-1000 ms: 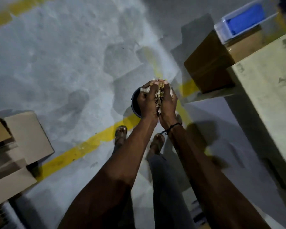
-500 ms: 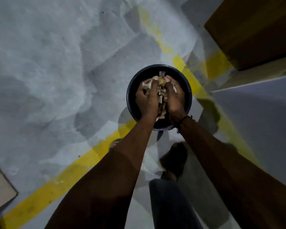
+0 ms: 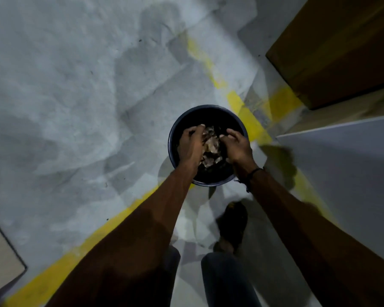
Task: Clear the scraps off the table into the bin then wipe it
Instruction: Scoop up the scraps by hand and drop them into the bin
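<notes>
Half a second before, both hands had been pressed together over the bin, cupping the scraps tightly between the palms. Now the left hand (image 3: 192, 144) and the right hand (image 3: 237, 146) had drawn apart, fingers loosely curled and no longer gripping, and the scraps (image 3: 210, 147) showed in the gap between them, pale and crumpled, inside the mouth of the dark round bin (image 3: 172, 138). Whether the scraps were falling or already lying in the bin could not be told. It looked like the release of this handful, so the clearing step for this load seemed nearly done; whether more scraps remained could not be judged, since the tabletop was not in view, and the wiping was presumably still ahead.

The bin stood on a grey, patchy concrete floor (image 3: 64, 96), at a corner where yellow painted lines (image 3: 239, 105) met. To the far right sat a brown cardboard box (image 3: 333, 47), with a pale flat panel (image 3: 341, 165) nearer on the right. Another cardboard edge (image 3: 0, 251) showed at the near left. The person's foot (image 3: 232, 222) stood just near of the bin.
</notes>
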{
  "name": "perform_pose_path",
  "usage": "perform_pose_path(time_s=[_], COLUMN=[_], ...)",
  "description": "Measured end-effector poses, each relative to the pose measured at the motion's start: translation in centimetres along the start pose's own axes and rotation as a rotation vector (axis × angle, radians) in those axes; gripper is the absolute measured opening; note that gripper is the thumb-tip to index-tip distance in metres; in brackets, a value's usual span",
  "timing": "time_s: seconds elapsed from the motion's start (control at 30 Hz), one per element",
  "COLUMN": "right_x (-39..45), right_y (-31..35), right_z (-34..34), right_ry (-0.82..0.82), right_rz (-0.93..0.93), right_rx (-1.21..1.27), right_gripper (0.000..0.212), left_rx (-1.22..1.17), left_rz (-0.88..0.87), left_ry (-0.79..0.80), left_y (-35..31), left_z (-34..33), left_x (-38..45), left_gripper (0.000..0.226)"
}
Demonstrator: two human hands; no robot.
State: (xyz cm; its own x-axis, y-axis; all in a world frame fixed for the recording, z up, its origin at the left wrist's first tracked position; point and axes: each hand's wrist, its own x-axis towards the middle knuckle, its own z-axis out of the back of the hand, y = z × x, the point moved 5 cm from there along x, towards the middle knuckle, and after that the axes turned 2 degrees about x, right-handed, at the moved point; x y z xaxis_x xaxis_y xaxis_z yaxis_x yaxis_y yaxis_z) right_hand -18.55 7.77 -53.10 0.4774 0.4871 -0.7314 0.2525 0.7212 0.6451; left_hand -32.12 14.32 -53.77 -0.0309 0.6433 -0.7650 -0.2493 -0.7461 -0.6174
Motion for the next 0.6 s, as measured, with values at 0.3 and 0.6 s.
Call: perform_pose_path(time_s=[0.3, 0.6], right_x=[-17.9, -41.6], right_y=[14.0, 26.2], right_z=[5.2, 13.3], right_ry=[-0.006, -0.015], right_rz=[0.082, 0.228], right_rx=[0.353, 0.503], right_gripper=[0.022, 0.016], left_rx=[-0.119, 0.035], left_rz=[-0.062, -0.229], left_ry=[0.175, 0.339], left_y=[-15.3, -27.6], left_z=[4.1, 9.1], left_x=[-19.5, -42.1], left_gripper=[0.016, 0.019])
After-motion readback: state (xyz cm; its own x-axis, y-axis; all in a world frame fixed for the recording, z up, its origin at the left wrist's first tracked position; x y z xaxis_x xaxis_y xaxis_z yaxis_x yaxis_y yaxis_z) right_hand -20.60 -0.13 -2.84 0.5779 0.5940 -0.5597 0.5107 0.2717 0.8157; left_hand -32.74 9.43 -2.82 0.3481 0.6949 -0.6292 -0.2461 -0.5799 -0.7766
